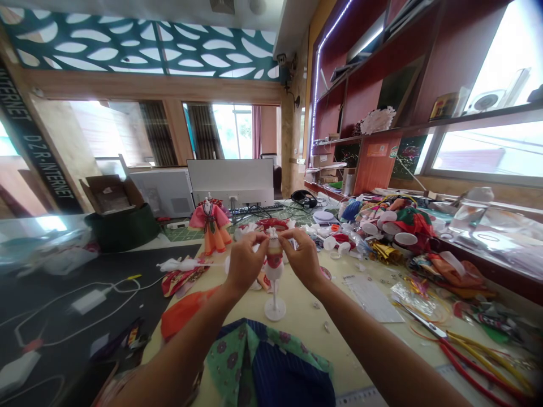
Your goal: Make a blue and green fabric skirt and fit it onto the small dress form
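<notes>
The doll (pixel 275 273) and its stand (pixel 275 310) look like smooth plastic, the patterned fabric (pixel 271 362) like matt cloth. The scissors (pixel 439 333) have shiny metal blades (pixel 419 319); the bookcase (pixel 449 62) looks like glossy wood.

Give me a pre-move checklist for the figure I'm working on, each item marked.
1. Small figure upright: ok, it stands straight on its round base.
2. Both hands in position: ok, the left hand and right hand meet at its top, one from each side.
3. Fingertip hold firm: cannot tell, the detail there is too small.
4. Red-handled scissors away from the hands: ok, they lie off to the right.
5. Space in front of the base free: not ok, the green and navy cloth lies close before it.
</notes>
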Demonstrator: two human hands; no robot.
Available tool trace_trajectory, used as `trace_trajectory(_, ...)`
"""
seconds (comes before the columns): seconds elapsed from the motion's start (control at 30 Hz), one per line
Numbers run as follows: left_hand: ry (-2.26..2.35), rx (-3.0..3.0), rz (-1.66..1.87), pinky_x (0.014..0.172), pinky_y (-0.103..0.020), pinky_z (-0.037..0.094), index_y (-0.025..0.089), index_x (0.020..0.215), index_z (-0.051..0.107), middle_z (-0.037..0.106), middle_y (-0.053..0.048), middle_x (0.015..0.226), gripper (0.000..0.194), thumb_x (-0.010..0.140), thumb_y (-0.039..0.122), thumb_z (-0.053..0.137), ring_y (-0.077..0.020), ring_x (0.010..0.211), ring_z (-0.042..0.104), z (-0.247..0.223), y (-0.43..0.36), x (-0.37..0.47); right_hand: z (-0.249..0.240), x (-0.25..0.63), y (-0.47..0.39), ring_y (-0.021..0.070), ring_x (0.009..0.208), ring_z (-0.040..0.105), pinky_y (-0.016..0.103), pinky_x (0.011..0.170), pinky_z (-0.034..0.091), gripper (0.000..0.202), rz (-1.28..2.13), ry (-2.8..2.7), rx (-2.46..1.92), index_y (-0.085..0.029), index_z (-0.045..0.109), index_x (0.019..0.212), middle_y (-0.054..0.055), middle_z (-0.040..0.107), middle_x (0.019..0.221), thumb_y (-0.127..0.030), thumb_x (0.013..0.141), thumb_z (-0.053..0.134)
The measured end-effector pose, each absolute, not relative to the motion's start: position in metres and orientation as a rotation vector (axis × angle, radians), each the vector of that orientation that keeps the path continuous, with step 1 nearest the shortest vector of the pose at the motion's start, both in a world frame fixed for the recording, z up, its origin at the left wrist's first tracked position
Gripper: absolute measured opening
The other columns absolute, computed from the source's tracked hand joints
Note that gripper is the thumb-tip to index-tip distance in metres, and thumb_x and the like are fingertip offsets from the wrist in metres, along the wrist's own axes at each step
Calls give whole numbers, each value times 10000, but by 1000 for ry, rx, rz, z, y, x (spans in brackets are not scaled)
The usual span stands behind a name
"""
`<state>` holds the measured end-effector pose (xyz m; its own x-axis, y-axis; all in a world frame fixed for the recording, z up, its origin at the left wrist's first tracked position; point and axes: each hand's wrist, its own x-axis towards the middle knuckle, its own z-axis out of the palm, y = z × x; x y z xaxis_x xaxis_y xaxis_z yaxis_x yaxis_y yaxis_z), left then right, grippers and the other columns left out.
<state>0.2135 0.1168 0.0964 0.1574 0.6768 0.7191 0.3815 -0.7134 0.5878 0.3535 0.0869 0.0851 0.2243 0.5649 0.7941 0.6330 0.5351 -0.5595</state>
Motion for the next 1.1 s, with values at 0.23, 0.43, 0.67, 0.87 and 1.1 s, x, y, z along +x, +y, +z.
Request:
trace_trajectory(0.23,1024,2154,1571,702,-344,505,189,780,652,693,-57,775,102,786,238,563,-210,729,651,97,118,215,85,355,88,193,773,560,334,751,428,91,-77,-1433,-1125,-211,595,740,28,625,760,-221,793,521)
trace_trajectory(0.43,1019,2158,1541,700,-319,497,169,773,650,684,-41,760,124,787,239,548,-189,720,644,98,119,216,87,354,89,190,760,560,330,738,424,97,-92,-1452,-1111,-206,581,723,25,616,750,-208,794,515)
trace_trajectory(0.67,982,2142,1535,705,-300,501,176,785,658,692,-34,779,127,786,249,555,-178,725,645,98,121,215,88,353,87,188,765,563,328,741,423,102,-108,-1460,-1106,-214,574,719,23,619,758,-204,798,510)
trace_trajectory(0.87,960,2099,1565,715,-328,513,189,816,653,695,-36,793,107,777,255,579,-187,722,646,96,121,217,87,353,87,189,768,555,333,753,419,111,-117,-1461,-1116,-215,575,717,26,619,762,-202,798,499)
trace_trajectory(1.1,922,2073,1568,729,-348,508,209,792,671,695,-37,786,95,776,227,579,-202,740,641,96,119,218,85,355,87,192,770,550,338,761,420,107,-121,-1460,-1120,-212,577,725,29,617,763,-215,807,507)
